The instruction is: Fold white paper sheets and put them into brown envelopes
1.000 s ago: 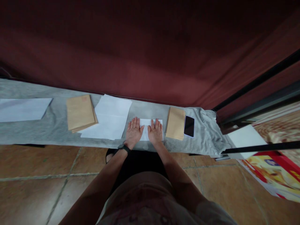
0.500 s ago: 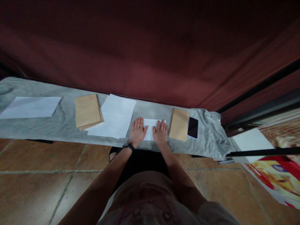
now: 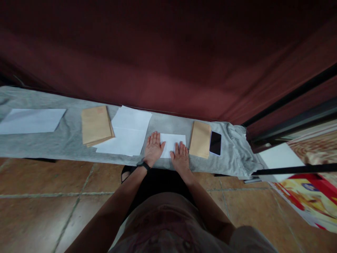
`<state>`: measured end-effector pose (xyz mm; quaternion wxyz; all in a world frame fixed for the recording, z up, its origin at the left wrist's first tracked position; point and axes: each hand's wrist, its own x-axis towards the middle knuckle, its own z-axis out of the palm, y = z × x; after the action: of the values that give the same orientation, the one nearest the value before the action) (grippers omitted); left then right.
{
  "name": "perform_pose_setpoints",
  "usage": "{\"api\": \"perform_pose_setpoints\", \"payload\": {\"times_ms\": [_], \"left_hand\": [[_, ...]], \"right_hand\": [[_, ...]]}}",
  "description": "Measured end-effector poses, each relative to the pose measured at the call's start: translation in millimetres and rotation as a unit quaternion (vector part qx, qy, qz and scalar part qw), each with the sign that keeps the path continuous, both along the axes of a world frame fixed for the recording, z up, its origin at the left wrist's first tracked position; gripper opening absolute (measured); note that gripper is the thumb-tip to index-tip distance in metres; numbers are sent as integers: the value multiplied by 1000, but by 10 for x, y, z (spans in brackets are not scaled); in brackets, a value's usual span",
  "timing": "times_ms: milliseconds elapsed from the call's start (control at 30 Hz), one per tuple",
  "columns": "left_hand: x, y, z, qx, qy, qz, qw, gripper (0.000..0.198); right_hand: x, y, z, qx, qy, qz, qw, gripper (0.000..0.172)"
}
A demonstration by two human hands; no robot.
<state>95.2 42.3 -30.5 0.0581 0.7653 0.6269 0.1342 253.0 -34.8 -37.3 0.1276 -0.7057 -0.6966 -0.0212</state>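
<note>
A dark red surface (image 3: 168,80) is set behind the long, grey-draped tabletop (image 3: 171,123). On the tabletop, larger white sheets (image 3: 134,123) are spread left of the hands, with one corner overlapped by a stack of brown envelopes (image 3: 96,124); farther left a separate white sheet (image 3: 33,121) is laid. To the right, a second stack of envelopes (image 3: 201,138) is placed. Between the two stacks, in front of the body, the small white paper (image 3: 168,141) is kept flat on the cloth. Its left edge is covered by the left hand (image 3: 153,147), laid palm down, fingers straight and thumb out. The right hand (image 3: 180,158), also palm down with fingers slightly parted, has been drawn back toward the near edge, so the far right corner, covered a moment ago, is now exposed; pressure seems to have been shifted to the near side of the paper. Nothing is pinched by either hand. Beside the right stack a phone (image 3: 215,143) is laid, its screen dark. Whether the paper is folded cannot be told, its near right part is hidden, and the faint red mark on the left stack cannot be read.
</note>
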Motion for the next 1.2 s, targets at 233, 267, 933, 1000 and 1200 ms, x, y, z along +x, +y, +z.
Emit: {"api": "perform_pose_setpoints", "payload": {"times_ms": [233, 267, 933, 1000, 1200], "left_hand": [[5, 4, -10, 6, -13, 0, 1000, 70], [6, 6, -13, 6, -12, 1, 1000, 70], [-3, 19, -12, 10, 9, 1, 1000, 69], [-3, 17, -6, 7, 8, 2, 1000, 69], [-14, 10, -12, 10, 2, -3, 1000, 69]], "right_hand": [[7, -103, 18, -18, 11, 23, 1000, 56], [9, -79, 24, -23, 11, 23, 999, 56], [-24, 802, 124, -108, 38, -7, 993, 58], [-32, 823, 128, -102, 37, -10, 994, 58], [-31, 694, 129, -81, 29, 21, 996, 54]]}}
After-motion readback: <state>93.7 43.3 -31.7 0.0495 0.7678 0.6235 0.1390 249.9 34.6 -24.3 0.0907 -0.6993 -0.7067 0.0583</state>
